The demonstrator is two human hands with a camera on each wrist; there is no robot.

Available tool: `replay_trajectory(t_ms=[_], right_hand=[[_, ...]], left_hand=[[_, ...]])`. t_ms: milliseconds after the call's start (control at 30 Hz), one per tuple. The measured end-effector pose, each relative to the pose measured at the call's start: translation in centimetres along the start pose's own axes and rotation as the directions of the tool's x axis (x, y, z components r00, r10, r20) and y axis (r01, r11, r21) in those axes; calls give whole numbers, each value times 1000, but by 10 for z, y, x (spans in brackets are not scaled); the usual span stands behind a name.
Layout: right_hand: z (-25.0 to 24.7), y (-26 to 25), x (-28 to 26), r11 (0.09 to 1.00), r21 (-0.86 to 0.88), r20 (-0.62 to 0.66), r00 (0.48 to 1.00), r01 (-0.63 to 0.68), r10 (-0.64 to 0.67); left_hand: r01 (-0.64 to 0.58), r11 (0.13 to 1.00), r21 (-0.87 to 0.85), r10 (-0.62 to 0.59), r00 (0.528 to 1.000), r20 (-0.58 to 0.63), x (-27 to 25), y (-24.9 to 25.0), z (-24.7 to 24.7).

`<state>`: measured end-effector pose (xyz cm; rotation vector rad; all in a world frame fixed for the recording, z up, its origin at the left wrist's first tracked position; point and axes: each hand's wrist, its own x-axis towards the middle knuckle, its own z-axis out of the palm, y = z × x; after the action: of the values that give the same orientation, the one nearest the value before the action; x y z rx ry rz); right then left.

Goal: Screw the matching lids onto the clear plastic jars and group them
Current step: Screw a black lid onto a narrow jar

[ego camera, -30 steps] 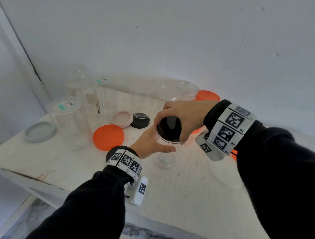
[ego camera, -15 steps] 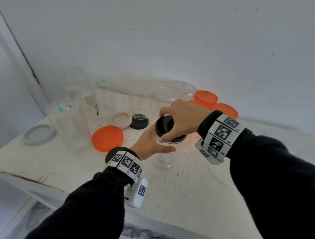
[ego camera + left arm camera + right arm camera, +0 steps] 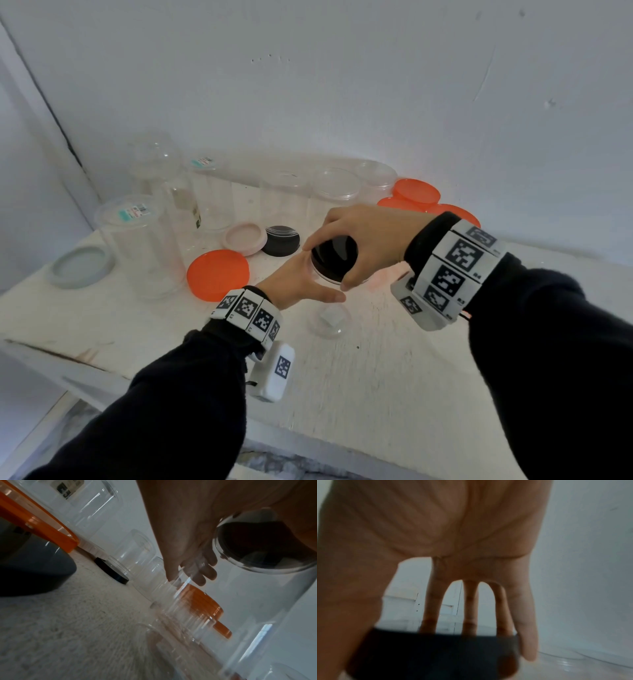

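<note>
Both grips are busy on one small clear jar near the middle of the white worktop: the left hand wraps its fingers round the jar's upper wall just under the neck, and the right hand arches over the black lid, fingertips spread round its rim. The step in hand looks like threading this lid down. To do it well, I would keep the lid level on the neck, hold the jar upright and unmoving with the left hand, and turn only from the right fingertips, easing off if the thread binds, since a tilted lid may cross-thread on thin plastic. Counted in the head view: one more black lid, one pink lid, one grey lid, one orange lid to the left and three more orange lids stacked by the wall. Roughly seven other clear jars stand behind, though overlapping glare makes that count uncertain.
</note>
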<state>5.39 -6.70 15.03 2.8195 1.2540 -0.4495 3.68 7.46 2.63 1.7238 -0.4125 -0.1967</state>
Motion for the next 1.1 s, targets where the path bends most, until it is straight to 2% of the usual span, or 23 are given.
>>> replay_trajectory(t_ms=[233, 400, 467, 500, 567, 633, 700, 800, 867, 933, 1000, 1100], right_hand=[[8, -6, 0, 990, -127, -162, 986, -67, 46], [21, -17, 5, 945, -196, -311, 930, -263, 194], [21, -15, 4, 942, -198, -265, 940, -270, 214], [17, -13, 2, 961, -146, -187, 961, -233, 205], [7, -7, -6, 995, 17, 16, 995, -103, 103], [1, -3, -10, 998, 67, 107, 994, -3, -4], [1, -1, -9, 997, 67, 57, 998, 27, -31], [5, -1, -6, 1000, 23, -5, 1000, -8, 9], [10, -4, -7, 996, -64, -82, 995, -68, 63], [16, -9, -5, 981, -125, -199, 972, -149, 122], [21, -14, -2, 959, -169, -264, 948, -228, 178], [19, -13, -2, 951, -202, -220, 957, -234, 189]], left_hand=[[-31, 999, 14, 31, 998, -46, -3, -3, 2], [-28, 1000, -1, 28, 997, -74, -6, -4, 3], [-27, 1000, -4, 26, 998, -55, -7, -3, 3], [-30, 1000, -3, 30, 999, -43, -6, -2, 3], [-48, 999, 17, 49, 998, -46, -5, -1, 4], [-59, 998, 34, 61, 997, -56, -5, 0, 5], [-47, 999, 23, 48, 996, -70, -5, -2, 6], [-40, 999, 33, 42, 995, -88, -7, 0, 8], [-32, 999, 30, 35, 995, -92, -8, 1, 9], [-29, 999, 13, 31, 994, -107, -10, 2, 11], [-38, 999, 19, 40, 992, -119, -11, 1, 12], [-23, 1000, 10, 24, 993, -114, -13, 3, 12]])
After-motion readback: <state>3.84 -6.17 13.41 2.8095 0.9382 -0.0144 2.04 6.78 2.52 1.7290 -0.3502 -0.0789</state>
